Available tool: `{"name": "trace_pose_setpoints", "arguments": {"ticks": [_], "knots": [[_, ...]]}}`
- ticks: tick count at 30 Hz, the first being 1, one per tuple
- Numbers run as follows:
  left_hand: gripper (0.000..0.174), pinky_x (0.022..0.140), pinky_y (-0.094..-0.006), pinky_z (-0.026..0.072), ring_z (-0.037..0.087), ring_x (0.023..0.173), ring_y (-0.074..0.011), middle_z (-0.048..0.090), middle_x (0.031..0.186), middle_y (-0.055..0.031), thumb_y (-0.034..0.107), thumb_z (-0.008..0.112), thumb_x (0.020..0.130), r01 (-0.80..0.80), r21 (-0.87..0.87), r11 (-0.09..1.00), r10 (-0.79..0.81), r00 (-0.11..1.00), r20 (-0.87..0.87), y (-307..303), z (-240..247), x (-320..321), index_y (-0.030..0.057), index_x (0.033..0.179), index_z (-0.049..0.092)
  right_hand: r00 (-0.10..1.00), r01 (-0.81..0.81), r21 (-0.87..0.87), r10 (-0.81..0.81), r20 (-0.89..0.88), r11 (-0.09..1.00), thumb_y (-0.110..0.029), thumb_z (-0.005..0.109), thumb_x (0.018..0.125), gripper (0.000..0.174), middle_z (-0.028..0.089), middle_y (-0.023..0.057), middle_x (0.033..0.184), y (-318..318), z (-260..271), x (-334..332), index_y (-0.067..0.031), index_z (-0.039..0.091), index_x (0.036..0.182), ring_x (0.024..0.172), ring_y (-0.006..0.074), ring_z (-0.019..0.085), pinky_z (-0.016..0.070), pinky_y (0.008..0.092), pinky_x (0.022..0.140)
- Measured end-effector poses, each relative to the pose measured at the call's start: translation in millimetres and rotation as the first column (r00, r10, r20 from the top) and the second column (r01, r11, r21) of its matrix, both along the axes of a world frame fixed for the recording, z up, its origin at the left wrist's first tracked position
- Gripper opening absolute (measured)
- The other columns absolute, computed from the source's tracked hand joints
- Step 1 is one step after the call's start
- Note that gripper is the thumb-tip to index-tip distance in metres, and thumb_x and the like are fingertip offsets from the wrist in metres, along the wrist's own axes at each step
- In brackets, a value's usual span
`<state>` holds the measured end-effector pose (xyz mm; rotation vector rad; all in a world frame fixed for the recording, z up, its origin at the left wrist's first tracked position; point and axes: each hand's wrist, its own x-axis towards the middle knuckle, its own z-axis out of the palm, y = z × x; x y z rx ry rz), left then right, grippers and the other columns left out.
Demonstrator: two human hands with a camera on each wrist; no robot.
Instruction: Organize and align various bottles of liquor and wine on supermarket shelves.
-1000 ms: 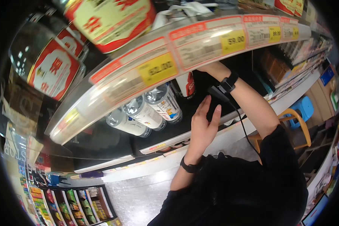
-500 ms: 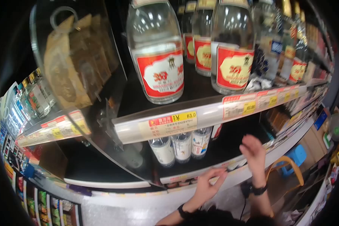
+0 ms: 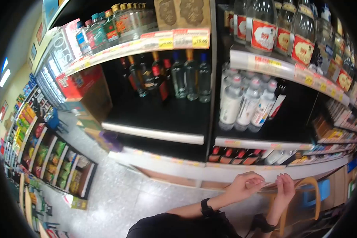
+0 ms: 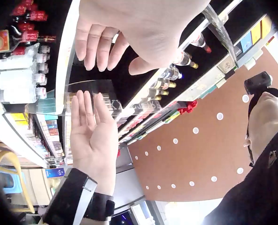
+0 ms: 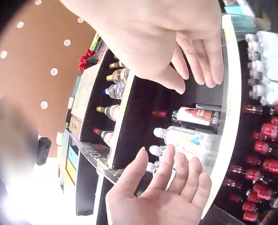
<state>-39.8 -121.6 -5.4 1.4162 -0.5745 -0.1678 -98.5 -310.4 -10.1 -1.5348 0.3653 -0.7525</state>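
Low in the head view, my left hand (image 3: pixel 244 186) and right hand (image 3: pixel 285 191) are raised near each other in front of the shelving, fingers loosely bent and nothing visible in them. In the left wrist view the left hand (image 4: pixel 134 35) hangs at the top with spread fingers, and the right palm (image 4: pixel 93 140) faces the camera. The right wrist view shows the right hand (image 5: pixel 169 42) above and the left palm (image 5: pixel 160 204) below, both empty. Behind them on the middle shelf stand clear bottles with white labels (image 3: pixel 248 107), beside a dark bottle with a white-and-red label (image 5: pixel 197 116).
Large red-labelled bottles (image 3: pixel 262 36) stand on the shelf above, behind a price rail (image 3: pixel 261 63). Red-capped bottles (image 3: pixel 237 155) line the shelf below. More bottles (image 3: pixel 190 77) are at left. A wooden chair (image 3: pixel 316 198) and blue stool (image 3: pixel 320 190) are at lower right.
My right hand has come out from the shelf under the price rail and lowered beside the left one. The head view has swung left and now takes in more shelves and the aisle.
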Motion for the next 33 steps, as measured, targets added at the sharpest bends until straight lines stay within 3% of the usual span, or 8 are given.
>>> {"name": "trace_pose_setpoints", "arguments": {"ticks": [5,10,18,20,22,28,29,33], "knots": [[0.016,0.081,-0.0290,0.0534,0.069,0.088,-0.0152,0.073,0.094,-0.0081,0.009,0.072,0.092,0.007,0.076,0.997,-0.003,0.999,-0.055,37.1,-14.0,-52.7,0.0010,0.105,0.074,0.998,-0.034,0.063,0.037,-0.045,0.997,0.000,0.068,0.094,0.022,0.069,0.0092,0.102,44.8,-16.9,-45.2,0.0044,0.064,0.116,0.093,0.0136,0.065,0.0531,0.0267,0.084],[0.016,0.083,-0.0293,0.0522,0.068,0.088,-0.0160,0.073,0.095,-0.0092,0.010,0.071,0.093,-0.058,0.116,0.991,0.067,0.995,-0.070,83.1,-9.5,-71.8,0.0004,0.105,0.074,0.990,-0.135,0.104,0.138,-0.026,0.985,-0.001,0.067,0.095,0.020,0.069,0.0081,0.099,85.1,-21.8,-49.1,0.0042,0.065,0.115,0.088,0.0137,0.066,0.0538,0.0270,0.080],[0.016,0.081,-0.0291,0.0518,0.068,0.086,-0.0159,0.072,0.092,-0.0102,0.013,0.071,0.094,-0.252,0.176,0.952,0.275,0.954,-0.119,165.1,-7.6,-59.0,-0.0003,0.102,0.074,0.956,-0.292,0.091,0.293,-0.006,0.952,0.000,0.069,0.094,0.021,0.070,0.0089,0.101,175.5,-14.5,-0.1,0.0032,0.064,0.114,0.090,0.0149,0.068,0.0555,0.0267,0.081],[0.015,0.081,-0.0294,0.0519,0.068,0.086,-0.0159,0.072,0.091,-0.0099,0.012,0.071,0.094,-0.285,0.199,0.938,0.315,0.940,-0.134,194.5,-12.3,-50.5,-0.0006,0.102,0.074,0.911,-0.413,0.092,0.411,0.034,0.906,0.000,0.069,0.094,0.023,0.071,0.0093,0.102,210.0,-4.6,20.5,0.0027,0.063,0.116,0.091,0.0150,0.069,0.0557,0.0267,0.082],[0.015,0.081,-0.0299,0.0522,0.068,0.086,-0.0164,0.072,0.091,-0.0100,0.012,0.072,0.094,-0.388,0.188,0.902,0.408,0.909,-0.087,226.8,-18.1,-34.7,-0.0008,0.101,0.075,0.916,-0.400,0.063,0.400,0.020,0.914,-0.001,0.070,0.094,0.021,0.072,0.0092,0.102,245.8,5.0,46.4,0.0026,0.065,0.114,0.091,0.0148,0.070,0.0558,0.0267,0.084],[0.010,0.081,-0.0280,0.0513,0.067,0.085,-0.0161,0.073,0.093,-0.0104,0.006,0.073,0.091,-0.544,0.251,0.800,0.557,0.830,0.027,330.5,13.9,16.3,-0.0021,0.097,0.075,0.872,-0.475,-0.248,0.490,0.002,0.845,-0.003,0.074,0.091,0.019,0.074,0.0090,0.099,332.3,61.1,119.9,0.0016,0.069,0.109,0.093,0.0141,0.071,0.0563,0.0271,0.084],[0.010,0.076,-0.0326,0.0515,0.068,0.080,-0.0235,0.072,0.086,-0.0139,0.007,0.074,0.088,-0.616,0.168,0.770,0.616,0.786,0.058,339.1,10.5,24.0,-0.0026,0.090,0.075,0.872,-0.460,-0.274,0.487,0.039,0.845,-0.003,0.074,0.090,0.020,0.074,0.0092,0.099,339.4,70.1,132.2,0.0014,0.069,0.109,0.093,0.0147,0.072,0.0566,0.0273,0.084],[0.010,0.077,-0.0323,0.0501,0.066,0.080,-0.0223,0.070,0.083,-0.0138,0.005,0.073,0.087,-0.623,0.135,0.770,0.631,0.776,-0.017,376.6,17.6,40.3,-0.0051,0.085,0.073,0.865,-0.417,-0.405,0.492,0.098,0.814,-0.004,0.077,0.087,0.027,0.073,0.0123,0.107,356.4,94.1,166.5,0.0019,0.068,0.112,0.096,0.0183,0.073,0.0573,0.0293,0.085]]}}
